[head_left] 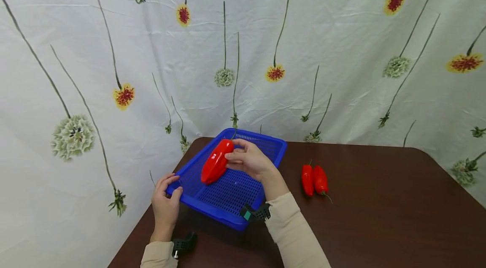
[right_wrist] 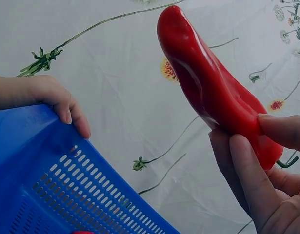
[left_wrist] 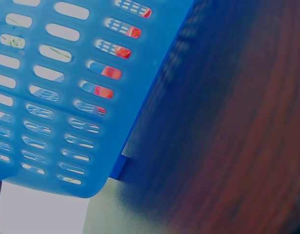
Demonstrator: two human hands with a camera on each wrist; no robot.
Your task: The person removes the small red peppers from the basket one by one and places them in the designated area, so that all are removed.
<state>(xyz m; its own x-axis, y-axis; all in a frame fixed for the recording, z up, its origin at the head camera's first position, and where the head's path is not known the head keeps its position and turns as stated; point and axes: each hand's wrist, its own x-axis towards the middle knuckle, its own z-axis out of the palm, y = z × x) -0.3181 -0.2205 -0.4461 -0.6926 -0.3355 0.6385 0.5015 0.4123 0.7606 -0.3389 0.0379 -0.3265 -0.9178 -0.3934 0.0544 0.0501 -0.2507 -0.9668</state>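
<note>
Right hand (right_wrist: pixel 263 195) grips 1 pepper (right_wrist: pixel 213 92); head view adds 2 tabletop peppers (head_left: pixel 320 179).

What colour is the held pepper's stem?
The stem is green, clearest in the right wrist view.

left wrist: tabletop (left_wrist: pixel 247 126) blurred | right wrist: basket (right_wrist: pixel 37 151) cut at left | head: right sleeve (head_left: pixel 298 234) cropped below

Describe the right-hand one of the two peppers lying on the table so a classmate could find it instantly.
On the dark brown table, look just right of the blue basket. Two red peppers lie side by side there: a left-hand pepper and the right-hand pepper. Yours has its stem at the end nearer the viewer; its neighbour's is at the far end.
</note>
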